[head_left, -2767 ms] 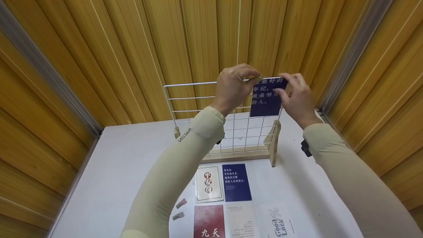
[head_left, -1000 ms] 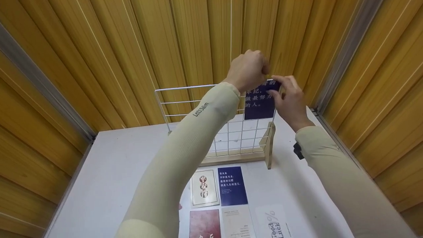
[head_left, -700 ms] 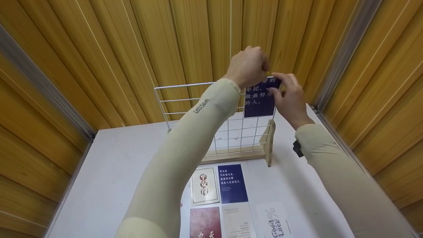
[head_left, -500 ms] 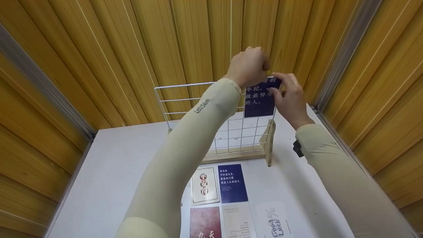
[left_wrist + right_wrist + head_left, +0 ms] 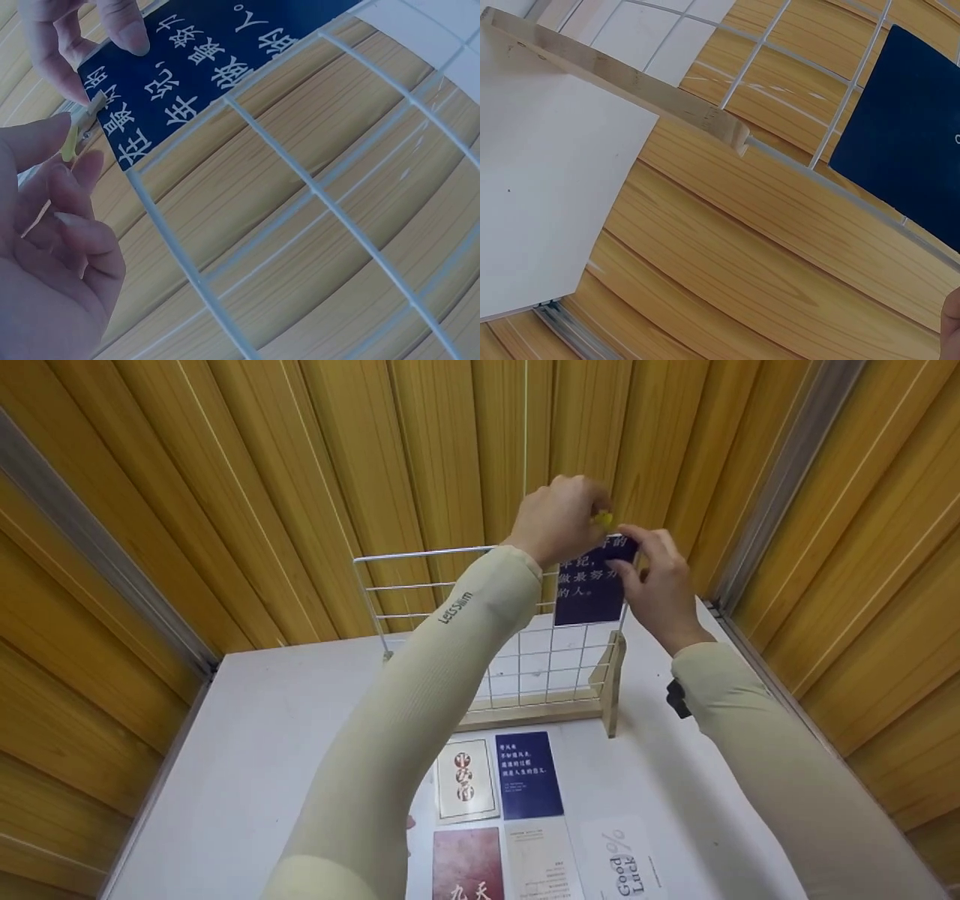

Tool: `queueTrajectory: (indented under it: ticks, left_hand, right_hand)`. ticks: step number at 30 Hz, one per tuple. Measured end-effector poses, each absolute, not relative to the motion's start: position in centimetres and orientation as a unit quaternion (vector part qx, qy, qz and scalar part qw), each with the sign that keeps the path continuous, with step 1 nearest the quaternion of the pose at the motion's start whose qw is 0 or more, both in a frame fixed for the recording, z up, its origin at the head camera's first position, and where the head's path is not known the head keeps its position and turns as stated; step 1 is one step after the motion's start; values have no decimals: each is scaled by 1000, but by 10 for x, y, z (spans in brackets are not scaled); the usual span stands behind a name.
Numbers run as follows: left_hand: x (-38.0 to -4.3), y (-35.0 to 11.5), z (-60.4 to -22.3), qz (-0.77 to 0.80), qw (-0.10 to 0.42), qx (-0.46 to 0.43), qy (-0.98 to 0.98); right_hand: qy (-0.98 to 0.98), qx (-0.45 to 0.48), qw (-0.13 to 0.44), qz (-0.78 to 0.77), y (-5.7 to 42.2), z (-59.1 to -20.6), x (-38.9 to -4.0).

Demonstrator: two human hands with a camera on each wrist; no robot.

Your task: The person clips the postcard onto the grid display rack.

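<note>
My left hand (image 5: 559, 521) is over the top bar of a white wire grid rack (image 5: 427, 553), pinching a small yellow clothespin (image 5: 604, 518). In the left wrist view, thumb and finger hold the yellow end of the clothespin (image 5: 72, 141), and its tip overlaps the top edge of a navy card (image 5: 172, 64) with white characters. That card (image 5: 589, 609) hangs upright at the rack's upper right corner. My right hand (image 5: 664, 585) pinches its upper right part, thumb in front. The left hand covers some of the top line of writing. In the right wrist view the card's lower part (image 5: 900, 135) shows.
The rack's wooden base (image 5: 536, 712) stands on a white table (image 5: 262, 735). Before it lie a cream card with red emblems (image 5: 466, 802), another navy card (image 5: 531, 802), a red card (image 5: 465, 859), a cream text card (image 5: 540, 859) and a Good Luck card (image 5: 611, 877). Wood-patterned walls surround the table.
Since the earliest frame my left hand has moved right along the top bar and turned over it. More of the yellow clothespin shows now. My right hand keeps its hold on the card.
</note>
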State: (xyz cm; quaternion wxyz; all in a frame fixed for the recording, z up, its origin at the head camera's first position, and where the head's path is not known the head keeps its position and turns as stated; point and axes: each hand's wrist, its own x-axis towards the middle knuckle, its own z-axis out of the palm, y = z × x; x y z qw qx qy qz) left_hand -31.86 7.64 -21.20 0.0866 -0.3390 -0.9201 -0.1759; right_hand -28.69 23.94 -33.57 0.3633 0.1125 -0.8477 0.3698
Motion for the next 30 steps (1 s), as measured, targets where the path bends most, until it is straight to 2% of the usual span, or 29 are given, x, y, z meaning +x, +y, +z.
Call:
queueTrajectory:
  ticks: [24, 30]
  left_hand:
    - [-312, 56, -217, -176, 143, -355, -907]
    - [-309, 48, -221, -187, 143, -354, -905]
  right_hand:
    - [-851, 87, 376, 355, 262, -328, -287]
    - [-849, 71, 386, 354, 272, -327, -283]
